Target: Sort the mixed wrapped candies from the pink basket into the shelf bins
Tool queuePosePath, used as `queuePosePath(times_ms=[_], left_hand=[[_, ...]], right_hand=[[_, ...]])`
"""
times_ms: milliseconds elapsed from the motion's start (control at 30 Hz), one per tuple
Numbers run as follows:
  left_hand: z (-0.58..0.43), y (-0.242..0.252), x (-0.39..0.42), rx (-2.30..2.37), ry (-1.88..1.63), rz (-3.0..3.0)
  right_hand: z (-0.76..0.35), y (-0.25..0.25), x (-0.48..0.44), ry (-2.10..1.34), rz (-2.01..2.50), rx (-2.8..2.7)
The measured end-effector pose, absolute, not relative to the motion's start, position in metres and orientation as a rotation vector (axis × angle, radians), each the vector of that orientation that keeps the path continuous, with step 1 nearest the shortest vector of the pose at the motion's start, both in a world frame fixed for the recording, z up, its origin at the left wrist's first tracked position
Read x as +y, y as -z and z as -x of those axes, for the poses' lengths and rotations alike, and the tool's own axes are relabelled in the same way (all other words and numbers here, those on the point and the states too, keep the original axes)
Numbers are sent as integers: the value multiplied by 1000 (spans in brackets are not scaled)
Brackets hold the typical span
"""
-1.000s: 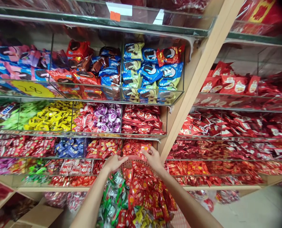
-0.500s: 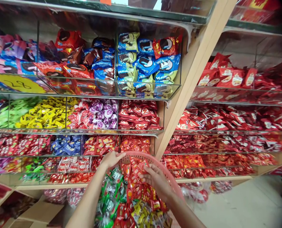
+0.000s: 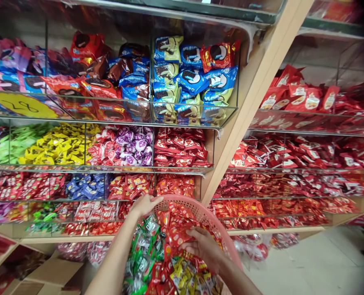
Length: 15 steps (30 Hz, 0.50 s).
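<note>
Basket (image 3: 211, 221) rim in left hand's (image 3: 145, 205) grip lies near shelf (image 3: 92, 200) edge; right hand (image 3: 204, 246) clutches red packets (image 3: 177, 235).

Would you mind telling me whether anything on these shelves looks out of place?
One red pack sits atop the blue packs in the right-hand cookie bin, off-colour there; the basket is heaped high.

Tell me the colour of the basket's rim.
Salmon pink, all over the perforated plastic basket; it shows best in the head view.

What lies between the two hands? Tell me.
Head view: red foil sweet packets heaped in the pink plastic mesh basket fill the stretch between left hand and right hand.
</note>
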<state>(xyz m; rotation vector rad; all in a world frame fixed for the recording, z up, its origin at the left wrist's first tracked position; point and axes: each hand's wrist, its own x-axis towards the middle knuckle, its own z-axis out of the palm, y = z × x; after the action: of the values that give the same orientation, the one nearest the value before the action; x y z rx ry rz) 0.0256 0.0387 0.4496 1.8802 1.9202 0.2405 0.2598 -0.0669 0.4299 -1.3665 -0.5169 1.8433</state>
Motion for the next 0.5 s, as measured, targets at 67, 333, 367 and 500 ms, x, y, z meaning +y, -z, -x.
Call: queuePosePath(times_ms=[67, 333, 367, 500], left_hand=[[-25, -448, 39, 1921, -244, -1879], [-23, -444, 40, 1939, -242, -1885], [-23, -445, 40, 1937, -236, -1888], [-24, -447, 39, 1951, -223, -1897]], right_hand=[[-262, -429, -66, -1851, 1359, -518], [-265, -418, -55, -1857, 1208, -433], [-264, -417, -55, -1862, 1205, -440], [-261, -416, -52, -1878, 1241, -497]])
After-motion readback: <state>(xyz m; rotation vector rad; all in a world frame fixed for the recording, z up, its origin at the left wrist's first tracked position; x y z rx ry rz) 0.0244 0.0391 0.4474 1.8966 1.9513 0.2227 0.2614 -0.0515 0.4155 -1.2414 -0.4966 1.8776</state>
